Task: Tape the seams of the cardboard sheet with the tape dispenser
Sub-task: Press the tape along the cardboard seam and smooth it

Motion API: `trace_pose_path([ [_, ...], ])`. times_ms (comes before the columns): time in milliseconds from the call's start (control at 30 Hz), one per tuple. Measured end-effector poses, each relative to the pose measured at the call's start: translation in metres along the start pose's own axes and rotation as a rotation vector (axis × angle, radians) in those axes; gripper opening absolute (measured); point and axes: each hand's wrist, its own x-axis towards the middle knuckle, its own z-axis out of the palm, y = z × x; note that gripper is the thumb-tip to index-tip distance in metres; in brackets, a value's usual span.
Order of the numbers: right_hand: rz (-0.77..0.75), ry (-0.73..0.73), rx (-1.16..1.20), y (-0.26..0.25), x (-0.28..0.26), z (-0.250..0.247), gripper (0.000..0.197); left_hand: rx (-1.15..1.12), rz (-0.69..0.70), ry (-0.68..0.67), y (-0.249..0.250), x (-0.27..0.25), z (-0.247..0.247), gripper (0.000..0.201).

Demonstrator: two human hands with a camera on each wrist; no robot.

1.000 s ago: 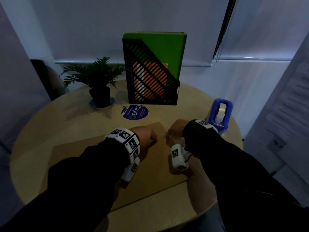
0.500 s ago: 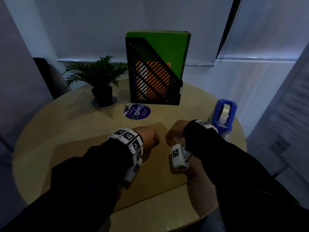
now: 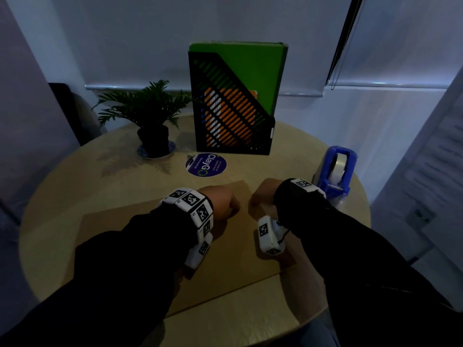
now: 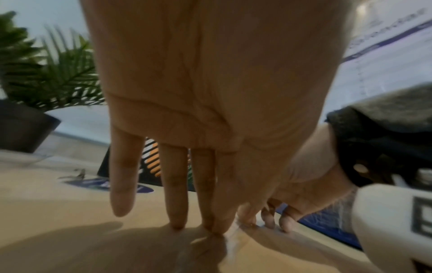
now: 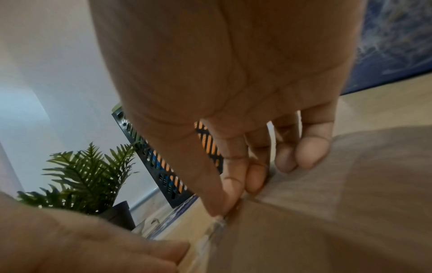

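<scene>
A brown cardboard sheet lies flat on the round table. Both hands meet at its far right corner. My left hand points its straight fingers down, their tips pressing on the cardboard beside a strip of clear tape. My right hand pinches that clear tape between thumb and forefinger at the sheet's edge. The blue tape dispenser stands untouched on the table just right of my right wrist.
A black mesh file holder with green and orange folders stands at the back. A small potted plant is to its left, and a round purple sticker lies in front of it. The table edge curves close behind the dispenser.
Both hands stay at the cardboard's far right corner; only the head view shifts slightly.
</scene>
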Motion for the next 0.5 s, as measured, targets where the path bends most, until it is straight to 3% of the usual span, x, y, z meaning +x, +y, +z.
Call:
trace_pose_path([
  [167,-0.027,-0.011,0.006,0.000,0.003,0.001,0.026,-0.140,-0.051,0.011,0.001,-0.005,-0.002,0.031],
  [267,-0.032,-0.008,-0.005,0.000,0.002,0.000,0.025,-0.048,-0.033,0.046,0.006,-0.005,-0.003,0.038],
  [367,-0.026,-0.007,-0.011,0.001,0.001,0.001,0.029,0.094,0.006,0.046,0.012,-0.003,0.001,0.031],
  [500,-0.035,0.010,-0.013,0.002,0.004,0.002,0.032,0.145,-0.053,0.019,0.019,0.000,0.004,0.031],
])
